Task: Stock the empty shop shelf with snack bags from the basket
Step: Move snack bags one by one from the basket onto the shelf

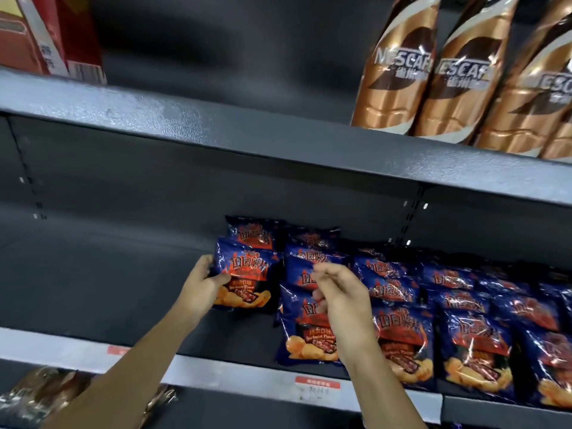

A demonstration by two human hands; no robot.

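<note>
On dark grey metal shelf (108,289): blue-red foil snack bags (464,335) fill R side; L bare, approx half done. Hands: left hand (201,283) grips end bag (247,270); right hand (337,292) loosely curled, empty.

We read NESCAFE in white on two copper-brown bottles (399,66) on the upper shelf (216,128), far right; a third bottle (551,88) at the right edge shows only ESC. The blue left snack bag (247,274) and the near snack bag (309,332) just right of it carry 田园薯片 over Barbecue Flavor. The price label (317,387) on the lower shelf (216,370) and the red box (46,35) far left are too blurred for us to read
</note>
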